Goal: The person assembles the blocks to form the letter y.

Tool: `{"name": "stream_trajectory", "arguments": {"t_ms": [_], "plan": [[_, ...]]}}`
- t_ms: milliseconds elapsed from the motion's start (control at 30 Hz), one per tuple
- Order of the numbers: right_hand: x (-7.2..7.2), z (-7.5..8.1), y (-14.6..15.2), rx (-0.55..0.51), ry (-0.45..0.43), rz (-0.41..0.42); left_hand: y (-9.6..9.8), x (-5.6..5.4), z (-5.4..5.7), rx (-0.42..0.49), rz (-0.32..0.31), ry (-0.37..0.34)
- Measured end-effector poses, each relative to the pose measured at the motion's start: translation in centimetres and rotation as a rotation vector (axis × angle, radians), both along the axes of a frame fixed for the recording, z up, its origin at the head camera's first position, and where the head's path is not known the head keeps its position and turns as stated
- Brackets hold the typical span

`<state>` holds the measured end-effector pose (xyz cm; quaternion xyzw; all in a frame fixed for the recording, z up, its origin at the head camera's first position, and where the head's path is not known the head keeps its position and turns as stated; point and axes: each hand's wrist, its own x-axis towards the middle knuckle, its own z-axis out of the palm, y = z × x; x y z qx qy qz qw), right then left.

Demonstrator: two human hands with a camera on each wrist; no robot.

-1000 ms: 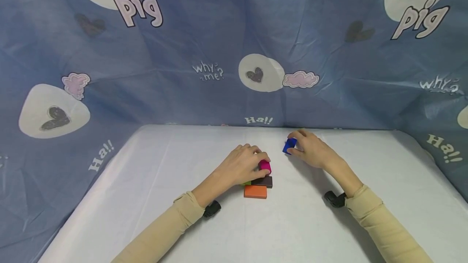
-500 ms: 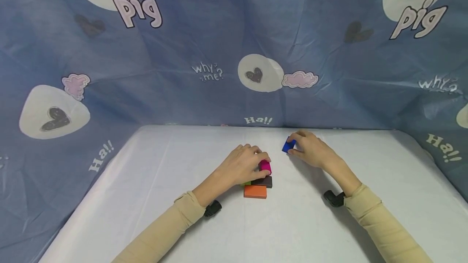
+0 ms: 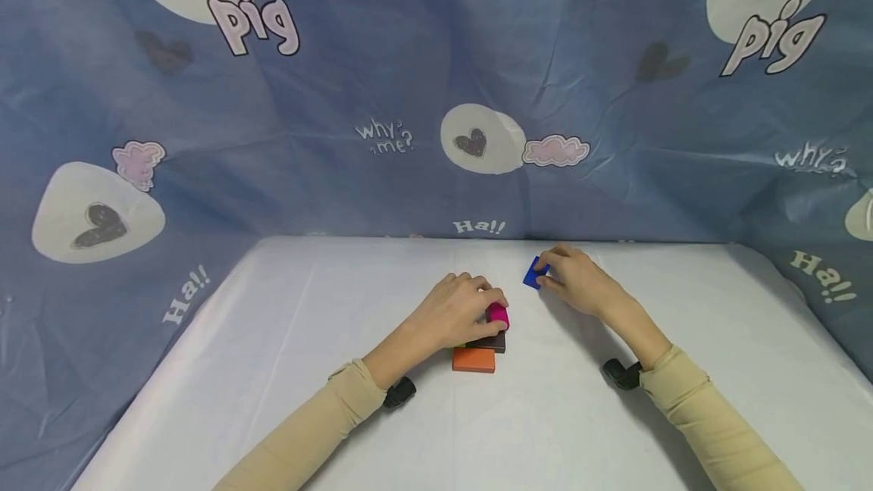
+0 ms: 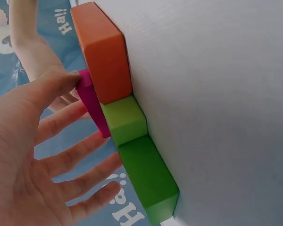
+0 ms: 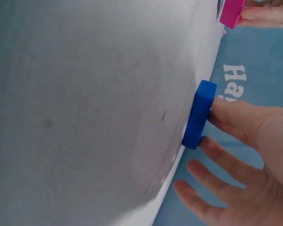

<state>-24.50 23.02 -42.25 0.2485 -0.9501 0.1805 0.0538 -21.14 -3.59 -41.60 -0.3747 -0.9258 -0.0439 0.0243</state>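
Observation:
My left hand (image 3: 455, 311) pinches a magenta block (image 3: 499, 315) between thumb and fingertips, close over a dark block (image 3: 492, 342). In the left wrist view the magenta block (image 4: 92, 101) shows behind an orange block (image 4: 106, 61) and a light green block (image 4: 127, 120); a dark green block (image 4: 148, 174) adjoins the light green one. The left palm mostly hides the green blocks from the head view. Farther back and to the right, my right hand (image 3: 576, 279) holds a blue block (image 3: 533, 274) by thumb and index finger; in the right wrist view the blue block (image 5: 199, 115) sits right at the white surface.
A white cloth-covered table (image 3: 580, 415) lies under everything. Behind it and along the sides hangs a blue printed sheet (image 3: 327, 82). Each wrist carries a black device, such as the one at the right wrist (image 3: 622, 374). The orange block lies nearest the person.
The blue block has turned flatter and come slightly left with the right hand. The left hand and magenta block have shifted a little to the right over the dark block.

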Motion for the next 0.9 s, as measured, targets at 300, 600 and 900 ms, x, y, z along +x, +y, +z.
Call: {"name": "stream_trajectory", "arguments": {"t_ms": [300,600,900], "plan": [[0.0,-0.1,-0.2,-0.010,-0.005,-0.016,0.4,-0.3,-0.1,0.017,-0.047,0.001],[0.0,0.3,-0.3,0.024,-0.016,-0.028,1.2,-0.4,-0.3,0.017,-0.146,-0.034],[0.1,0.2,-0.3,0.018,-0.030,-0.039,1.0,0.5,-0.2,-0.009,-0.055,0.027]]}}
